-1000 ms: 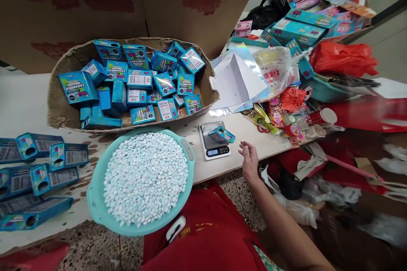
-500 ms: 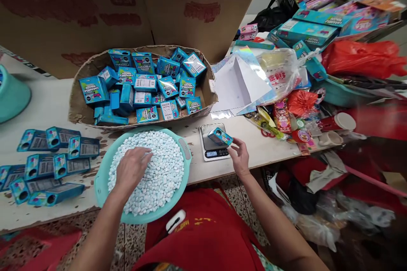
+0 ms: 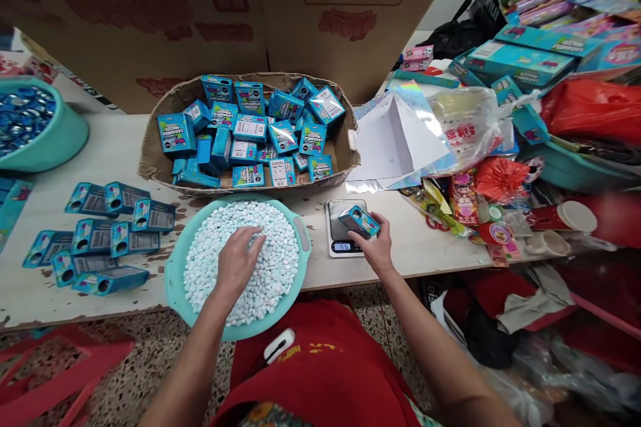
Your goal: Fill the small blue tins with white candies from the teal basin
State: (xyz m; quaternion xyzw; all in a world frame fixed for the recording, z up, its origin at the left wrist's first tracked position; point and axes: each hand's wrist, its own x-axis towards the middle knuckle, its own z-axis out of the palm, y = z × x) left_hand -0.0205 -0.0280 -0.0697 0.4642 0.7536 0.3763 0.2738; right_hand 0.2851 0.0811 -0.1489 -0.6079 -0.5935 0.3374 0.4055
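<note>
My left hand (image 3: 237, 267) rests over a teal basin (image 3: 173, 290) full of small pale candies (image 3: 265, 300). Its thumb and fingers are curled toward each other at the candies; whether they hold any is too small to tell. My right hand (image 3: 376, 245) has its thumb and fingers around the near end of a small blue box (image 3: 359, 220). That box lies tilted over the plate of a small digital scale (image 3: 345, 250), whose lit display shows digits. Several similar blue boxes (image 3: 95, 235) lie on the table to the left of the basin.
Behind the basin, a cut cardboard tray (image 3: 150, 160) holds many blue boxes, with a large carton (image 3: 280, 27) behind. A second teal basin (image 3: 65, 140) with shiny wrapped pieces stands far left. Papers (image 3: 395, 140), bags and a white cup (image 3: 548, 243) crowd the right.
The camera view has swung left. My right hand has closed around the blue box on the scale, where its fingers were just at the box's edge. The scale's digits have changed.
</note>
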